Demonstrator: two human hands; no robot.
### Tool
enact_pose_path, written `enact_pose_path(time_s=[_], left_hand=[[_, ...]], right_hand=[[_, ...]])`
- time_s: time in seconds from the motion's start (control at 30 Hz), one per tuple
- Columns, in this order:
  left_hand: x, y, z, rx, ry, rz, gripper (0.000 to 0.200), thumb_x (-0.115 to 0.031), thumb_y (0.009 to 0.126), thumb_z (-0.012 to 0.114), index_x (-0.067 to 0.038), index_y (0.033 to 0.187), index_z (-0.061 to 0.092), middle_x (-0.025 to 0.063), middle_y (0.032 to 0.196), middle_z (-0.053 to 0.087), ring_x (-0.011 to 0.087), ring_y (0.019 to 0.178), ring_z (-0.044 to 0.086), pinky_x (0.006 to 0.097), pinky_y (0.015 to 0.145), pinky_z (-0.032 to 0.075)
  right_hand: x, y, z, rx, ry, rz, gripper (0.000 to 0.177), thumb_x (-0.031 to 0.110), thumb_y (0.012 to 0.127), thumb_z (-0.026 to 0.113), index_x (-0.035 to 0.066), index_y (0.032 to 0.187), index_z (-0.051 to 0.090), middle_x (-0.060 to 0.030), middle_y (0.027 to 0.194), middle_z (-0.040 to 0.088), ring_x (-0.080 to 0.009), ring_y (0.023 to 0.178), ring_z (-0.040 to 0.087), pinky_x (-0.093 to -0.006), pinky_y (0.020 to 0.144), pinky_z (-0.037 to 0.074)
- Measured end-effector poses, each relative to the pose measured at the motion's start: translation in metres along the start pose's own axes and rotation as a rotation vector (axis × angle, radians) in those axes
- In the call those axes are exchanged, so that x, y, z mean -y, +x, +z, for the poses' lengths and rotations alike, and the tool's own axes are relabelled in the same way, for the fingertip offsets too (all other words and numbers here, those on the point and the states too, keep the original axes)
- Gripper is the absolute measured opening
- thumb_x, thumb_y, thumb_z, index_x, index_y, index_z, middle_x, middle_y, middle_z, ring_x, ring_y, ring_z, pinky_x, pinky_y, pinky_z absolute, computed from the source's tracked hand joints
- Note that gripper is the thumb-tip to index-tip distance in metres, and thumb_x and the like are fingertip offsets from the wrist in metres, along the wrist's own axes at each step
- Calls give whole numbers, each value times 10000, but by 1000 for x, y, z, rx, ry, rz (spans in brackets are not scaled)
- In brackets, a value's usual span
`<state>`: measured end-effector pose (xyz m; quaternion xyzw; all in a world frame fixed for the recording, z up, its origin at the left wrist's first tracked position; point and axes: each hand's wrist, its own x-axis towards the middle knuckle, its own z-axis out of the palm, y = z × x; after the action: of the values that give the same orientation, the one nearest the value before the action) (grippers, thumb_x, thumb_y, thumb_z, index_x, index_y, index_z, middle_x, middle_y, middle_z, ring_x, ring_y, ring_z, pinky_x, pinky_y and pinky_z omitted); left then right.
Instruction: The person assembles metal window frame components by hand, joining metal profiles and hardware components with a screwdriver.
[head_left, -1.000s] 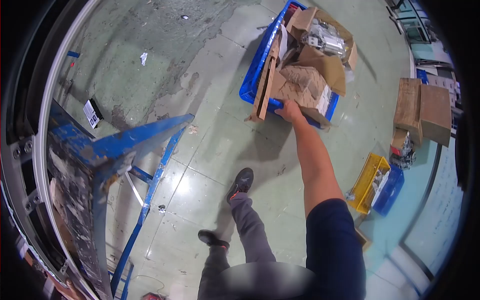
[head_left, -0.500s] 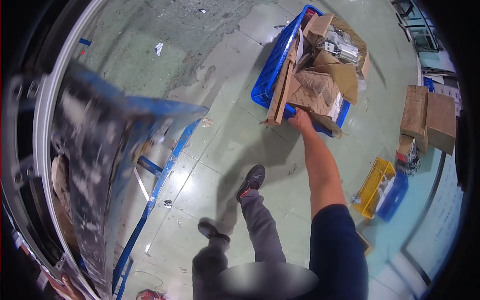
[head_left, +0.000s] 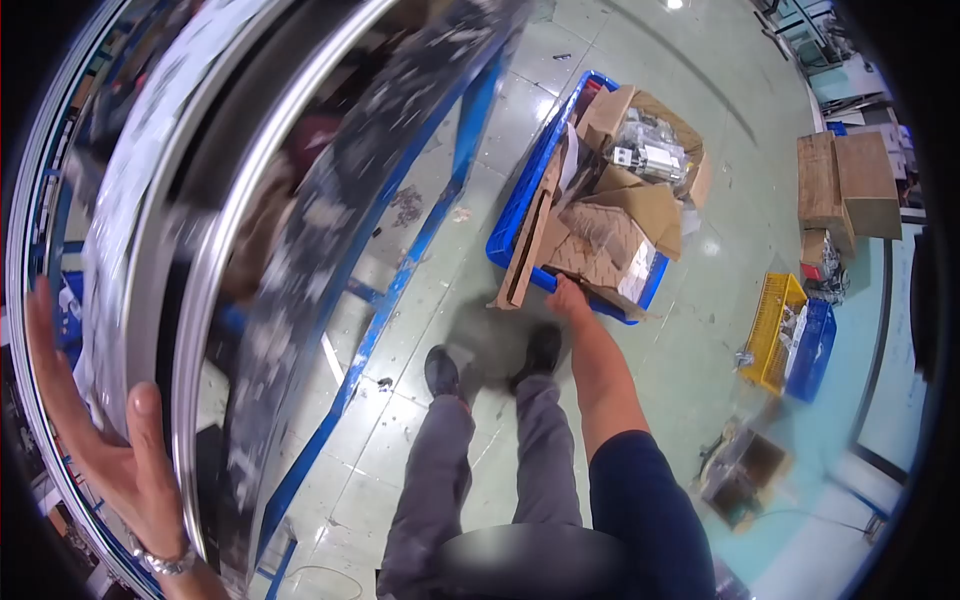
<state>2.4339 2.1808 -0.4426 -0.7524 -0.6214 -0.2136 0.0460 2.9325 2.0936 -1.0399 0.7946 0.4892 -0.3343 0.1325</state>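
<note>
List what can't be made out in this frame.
Head view only.
Right hand: fingertips hidden among cardboard at the crate edge, so it is unclear whether it grips crate or cardboard.
Left hand: forearm cut off by the bottom edge; its hold on the rim is unclear.
Rim and blue frame: motion blur hides surface detail.
Parts in the top box: too small to identify.
Low box: blurred.

Blue plastic crate (head_left: 512, 222); matt brown cardboard (head_left: 622, 225); shiny metal rim (head_left: 215, 250); glossy floor (head_left: 700, 330).

Bright fisheye view, motion-blurred left
</note>
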Motion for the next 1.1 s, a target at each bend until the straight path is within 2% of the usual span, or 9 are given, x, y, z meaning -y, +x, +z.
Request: enact_pose_path(time_s=[0.13, 0.17, 0.57, 0.63, 0.73, 0.77, 0.83, 0.93, 1.1], left_hand=[[36, -185, -42, -145, -565, -333, 771, -261, 951, 634, 15, 1535, 212, 276, 1549, 287, 364, 1384, 408, 548, 1136, 326], [34, -241, -51, -17, -512, 7, 724, -162, 946, 640, 14, 1526, 245, 270, 1525, 337, 348, 1361, 442, 544, 1113, 357], [187, -852, -231, 1026, -492, -1176, 476, -350, 1036, 505, -38, 1396, 510, 161, 1165, 683, 253, 1026, 671, 365, 842, 535], [233, -1015, -268, 798, -813, -1473, 497, -395, 1037, 483, -35, 1375, 537, 144, 1162, 689, 246, 1023, 676, 373, 832, 539], [267, -1252, -378, 863, -615, -1806, 493, -411, 1004, 534, -23, 1300, 604, 139, 1133, 704, 230, 1004, 685, 386, 769, 567], [276, -1360, -418, 868, -694, -1688, 441, -371, 978, 594, -32, 1258, 636, 123, 1091, 715, 235, 997, 689, 384, 750, 572], [227, -1420, -484, 810, -529, -2343, 432, -324, 948, 644, -15, 1251, 633, 116, 1110, 710, 230, 972, 693, 388, 744, 574], [162, -1576, -571, 676, -460, -2426, 507, -375, 947, 622, 3, 1285, 597, 167, 1183, 670, 290, 1040, 657, 427, 823, 536], [291, -1717, -643, 851, 49, -2154, 647, -490, 951, 548, 28, 1338, 551, 235, 1356, 549, 355, 1254, 513, 427, 1050, 387]], right_hand=[[40, -98, 48, 84, 42, 38, 783, 354, 796, 709, -4, 1430, 422, -247, 1342, 571, -359, 1249, 561, -412, 1052, 450], [44, -124, 61, 102, 44, 33, 786, 333, 803, 697, 14, 1457, 399, -238, 1364, 560, -359, 1258, 556, -409, 1061, 445], [53, -359, 304, -91, -59, -115, 673, 288, 748, 666, 19, 1345, 513, -256, 1218, 639, -395, 1167, 603, -442, 1008, 464], [51, -394, 357, -102, -34, -142, 559, 269, 754, 677, 17, 1239, 560, -246, 1164, 658, -405, 1117, 621, -458, 985, 475], [37, -428, 441, 47, -361, -590, 430, 314, 931, 561, 48, 1267, 584, -175, 1267, 631, -342, 1191, 584, -416, 1056, 433], [23, -407, 488, -496, -854, -1184, 368, 259, 933, 516, 42, 1215, 611, -141, 1140, 676, -282, 1091, 640, -441, 982, 480], [37, -454, 511, -197, -772, -1053, 314, 352, 916, 545, 72, 1005, 656, -126, 1005, 695, -311, 943, 667, -454, 827, 515], [49, -499, 603, -270, -565, -887, 391, 453, 828, 631, 72, 849, 718, -159, 945, 715, -379, 853, 684, -490, 759, 541], [137, -658, 724, 70, -683, -453, 403, 385, 767, 658, 39, 967, 710, -208, 1004, 703, -418, 915, 666, -516, 852, 510]])
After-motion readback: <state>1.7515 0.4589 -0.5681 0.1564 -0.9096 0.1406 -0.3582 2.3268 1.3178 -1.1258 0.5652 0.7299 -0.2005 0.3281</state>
